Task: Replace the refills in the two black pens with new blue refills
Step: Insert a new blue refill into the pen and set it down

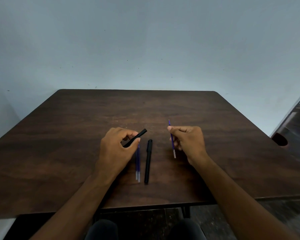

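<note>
My left hand (117, 149) grips a black pen barrel (142, 133), which points up and to the right above the table. In my right hand (189, 141) a thin blue refill (171, 138) stands almost upright, its clear end down. A second black pen (148, 161), whole and capped, lies on the dark wooden table (163, 104) between my hands. Two blue refills (138, 165) lie side by side just left of that pen, their upper ends hidden under my left hand.
The table's far edge meets a pale grey wall. A doorway or dark floor strip shows at the right edge. My knees are visible below the table's near edge.
</note>
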Demonstrator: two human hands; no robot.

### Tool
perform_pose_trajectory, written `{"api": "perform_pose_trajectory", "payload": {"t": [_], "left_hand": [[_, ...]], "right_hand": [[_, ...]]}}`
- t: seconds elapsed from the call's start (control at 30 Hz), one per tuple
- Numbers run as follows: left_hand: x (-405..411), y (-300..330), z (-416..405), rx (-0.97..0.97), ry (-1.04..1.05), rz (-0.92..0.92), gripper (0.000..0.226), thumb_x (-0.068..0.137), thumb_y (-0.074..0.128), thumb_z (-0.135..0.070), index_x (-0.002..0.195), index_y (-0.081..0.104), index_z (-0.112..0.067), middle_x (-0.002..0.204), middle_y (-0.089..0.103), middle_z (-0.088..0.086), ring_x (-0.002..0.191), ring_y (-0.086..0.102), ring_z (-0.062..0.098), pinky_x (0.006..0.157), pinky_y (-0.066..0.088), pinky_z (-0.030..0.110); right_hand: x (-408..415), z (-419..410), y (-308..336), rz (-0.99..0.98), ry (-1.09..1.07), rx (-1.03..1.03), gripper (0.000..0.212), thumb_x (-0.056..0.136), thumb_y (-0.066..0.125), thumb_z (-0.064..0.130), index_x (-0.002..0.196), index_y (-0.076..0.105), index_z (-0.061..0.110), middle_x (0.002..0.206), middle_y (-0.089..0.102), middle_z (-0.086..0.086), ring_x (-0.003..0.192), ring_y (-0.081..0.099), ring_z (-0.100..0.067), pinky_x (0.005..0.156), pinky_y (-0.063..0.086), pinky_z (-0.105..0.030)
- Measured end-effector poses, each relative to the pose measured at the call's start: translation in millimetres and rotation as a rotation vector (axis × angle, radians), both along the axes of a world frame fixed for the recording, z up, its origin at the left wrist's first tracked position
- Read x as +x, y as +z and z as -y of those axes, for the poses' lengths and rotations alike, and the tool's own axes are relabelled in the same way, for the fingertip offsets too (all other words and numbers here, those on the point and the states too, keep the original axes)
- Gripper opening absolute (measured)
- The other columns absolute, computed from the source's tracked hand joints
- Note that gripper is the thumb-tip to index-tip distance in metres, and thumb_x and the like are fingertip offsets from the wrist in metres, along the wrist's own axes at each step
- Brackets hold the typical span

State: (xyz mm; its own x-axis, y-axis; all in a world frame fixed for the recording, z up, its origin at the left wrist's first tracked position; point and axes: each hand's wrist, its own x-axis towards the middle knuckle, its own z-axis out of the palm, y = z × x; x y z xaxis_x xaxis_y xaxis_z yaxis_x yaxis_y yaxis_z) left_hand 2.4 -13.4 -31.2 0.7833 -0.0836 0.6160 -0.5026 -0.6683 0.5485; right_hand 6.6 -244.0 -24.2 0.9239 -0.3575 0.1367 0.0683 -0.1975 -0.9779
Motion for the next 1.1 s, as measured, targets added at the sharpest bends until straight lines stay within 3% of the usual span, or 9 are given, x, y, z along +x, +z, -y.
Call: {"api": "perform_pose_trajectory", "payload": {"t": [0.13, 0.2, 0.3, 0.6, 0.93, 1.03, 1.1], "left_hand": [[0, -1, -1, 0.000, 0.008, -0.021, 0.017, 0.079, 0.080, -0.025, 0.094, 0.074, -0.026, 0.087, 0.063, -0.019, 0.087, 0.055, -0.001, 0.074, 0.037, 0.006], [1, -1, 0, 0.004, 0.015, -0.029, 0.017, 0.079, 0.080, -0.026, 0.095, 0.074, -0.026, 0.087, 0.063, -0.018, 0.086, 0.055, -0.001, 0.073, 0.036, 0.006], [2, -2, 0, 0.012, 0.010, -0.027, 0.018, 0.079, 0.080, -0.025, 0.096, 0.075, -0.024, 0.089, 0.066, -0.015, 0.088, 0.057, 0.002, 0.075, 0.039, 0.009], [2, -3, 1, 0.013, 0.055, -0.072, 0.020, 0.080, 0.081, -0.026, 0.098, 0.074, -0.025, 0.091, 0.066, -0.015, 0.088, 0.055, 0.001, 0.071, 0.035, 0.009], [6, -4, 5, 0.009, 0.066, -0.108, 0.016, 0.082, 0.077, -0.030, 0.097, 0.072, -0.029, 0.088, 0.062, -0.020, 0.086, 0.051, -0.003, 0.070, 0.034, 0.010], [4, -3, 4, -0.025, 0.055, -0.094, 0.015, 0.083, 0.077, -0.029, 0.097, 0.073, -0.029, 0.089, 0.064, -0.019, 0.089, 0.053, -0.001, 0.072, 0.035, 0.010], [2, -3, 4, -0.041, 0.052, -0.080, 0.016, 0.083, 0.077, -0.028, 0.098, 0.073, -0.028, 0.091, 0.065, -0.018, 0.090, 0.055, 0.000, 0.073, 0.036, 0.009]], "right_hand": [[-7, 9, -1, -0.137, -0.085, -0.469, 0.029, 0.086, 0.078, 0.030, 0.070, 0.078, 0.006, 0.058, 0.072, -0.004, 0.049, 0.064, -0.007, 0.054, 0.059, -0.035], [-10, 12, -3, -0.175, -0.095, -0.591, 0.030, 0.088, 0.076, 0.031, 0.073, 0.077, 0.005, 0.065, 0.073, -0.010, 0.060, 0.070, -0.018, 0.062, 0.061, -0.037], [-14, 11, -3, -0.246, -0.105, -0.705, 0.030, 0.091, 0.072, 0.033, 0.075, 0.076, 0.009, 0.064, 0.068, -0.007, 0.058, 0.066, -0.018, 0.059, 0.059, -0.035], [-10, 3, 0, -0.382, -0.069, -0.923, 0.035, 0.096, 0.062, 0.044, 0.094, 0.072, 0.011, 0.064, 0.056, 0.001, 0.054, 0.053, -0.009, 0.042, 0.035, -0.021], [-13, 4, 7, -0.467, -0.051, -0.965, 0.038, 0.096, 0.059, 0.049, 0.095, 0.073, 0.013, 0.059, 0.055, 0.003, 0.047, 0.050, -0.006, 0.040, 0.030, -0.017], [-18, 7, 5, -0.338, -0.067, -0.903, 0.034, 0.092, 0.068, 0.043, 0.095, 0.073, 0.009, 0.076, 0.068, -0.001, 0.066, 0.059, -0.009, 0.056, 0.045, -0.019], [-25, 9, 0, -0.173, -0.149, -0.851, 0.024, 0.090, 0.073, 0.035, 0.096, 0.072, 0.012, 0.092, 0.068, -0.002, 0.077, 0.057, -0.011, 0.059, 0.039, -0.014]]}}
